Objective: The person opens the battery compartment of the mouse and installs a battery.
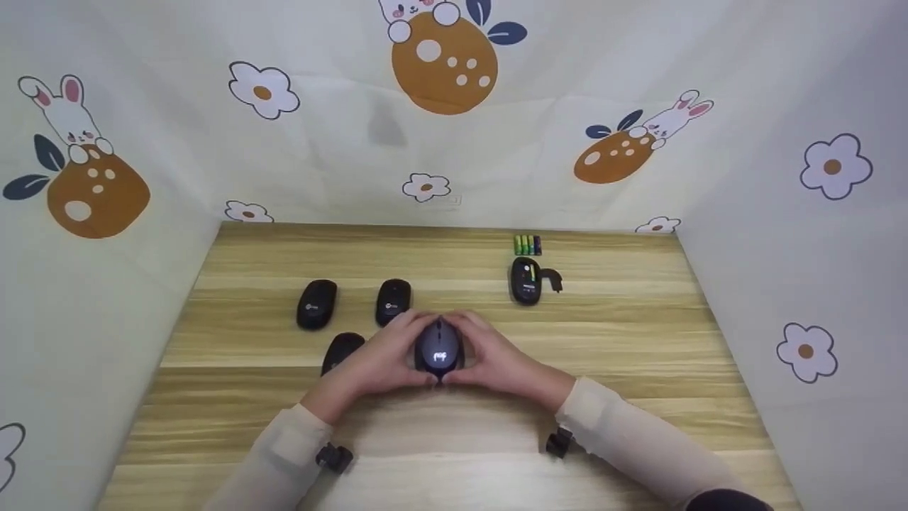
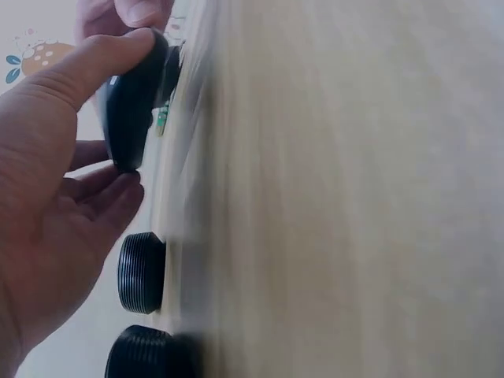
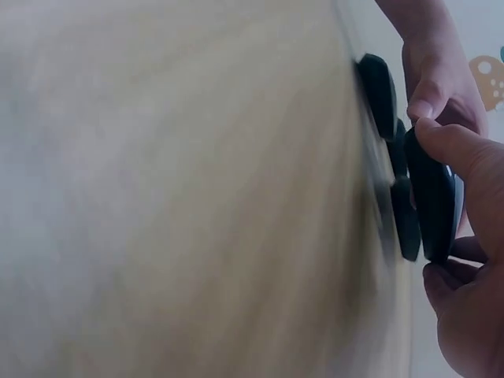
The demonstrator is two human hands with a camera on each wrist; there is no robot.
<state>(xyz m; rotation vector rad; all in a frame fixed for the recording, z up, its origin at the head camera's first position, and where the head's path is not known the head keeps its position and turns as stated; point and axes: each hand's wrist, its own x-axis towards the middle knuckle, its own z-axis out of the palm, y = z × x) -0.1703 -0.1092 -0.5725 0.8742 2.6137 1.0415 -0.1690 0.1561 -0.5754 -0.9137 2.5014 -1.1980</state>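
Observation:
Both hands hold one dark computer mouse [image 1: 440, 346] between them, its top with a pale logo facing up. My left hand [image 1: 390, 357] grips its left side, and my right hand [image 1: 494, 358] grips the right side. In the head view the thumbs meet at its near end and the fingers reach its far end. From the left wrist, the mouse [image 2: 130, 110] appears edge-on between thumb and fingers, close over the tabletop. The right wrist view also shows the right thumb and fingers around the mouse [image 3: 431, 197].
Three black mice lie to the left on the wooden table [image 1: 603, 397]: one far left [image 1: 316, 305], one behind the left hand [image 1: 393, 299], one partly under the left forearm [image 1: 342, 350]. An overturned mouse [image 1: 526, 287], its cover [image 1: 552, 275] beside it, lies near several batteries [image 1: 527, 245].

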